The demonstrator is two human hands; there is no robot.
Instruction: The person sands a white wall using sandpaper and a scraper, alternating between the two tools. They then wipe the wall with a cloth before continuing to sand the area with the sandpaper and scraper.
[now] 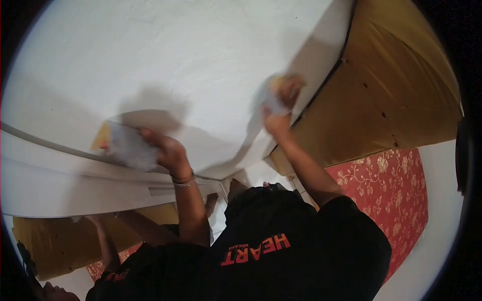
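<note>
Directly against left fingers (154, 138), greyish piece (131, 148).

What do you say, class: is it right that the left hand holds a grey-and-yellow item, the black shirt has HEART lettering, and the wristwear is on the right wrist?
Only the wrist is wrong: the head view shows the wristwear on the left. The left hand does hold a grey-and-yellow item, and the black shirt has HEART lettering.

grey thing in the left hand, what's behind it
White surface shows above the grey thing, with a shadow on it; whatever lies directly behind is covered by it and the left hand.
</note>
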